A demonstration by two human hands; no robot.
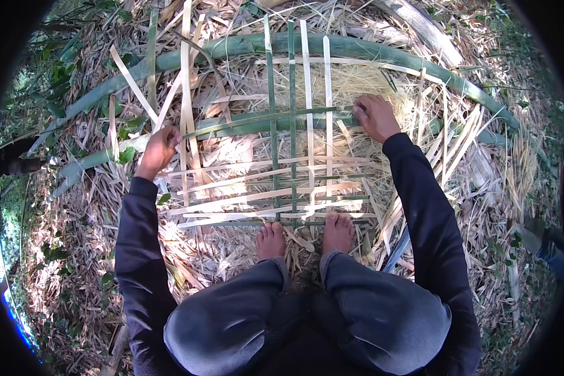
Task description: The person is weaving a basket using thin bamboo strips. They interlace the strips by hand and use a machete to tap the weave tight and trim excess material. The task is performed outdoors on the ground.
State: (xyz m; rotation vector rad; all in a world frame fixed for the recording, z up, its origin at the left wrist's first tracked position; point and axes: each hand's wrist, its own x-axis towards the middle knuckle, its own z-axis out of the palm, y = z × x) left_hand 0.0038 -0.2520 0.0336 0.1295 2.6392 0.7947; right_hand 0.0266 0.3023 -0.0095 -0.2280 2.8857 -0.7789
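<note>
Left hand, left of centre, fingers closed on a green bamboo strip running across to the right hand, which presses fingers-together on its far end. Strip crosses upright slats of the woven bamboo lattice, mid-frame. Bare feet pin lattice's lower edge; straw litter all round.

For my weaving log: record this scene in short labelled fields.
Setting: outdoor ground strewn with dry straw
Work: woven lattice of bamboo strips, part green, part pale
Left hand: grips the end of a crosswise green strip
Right hand: presses on that strip's other end
Feet: bare, on the lattice's near edge
Behind: long green bamboo poles
</note>
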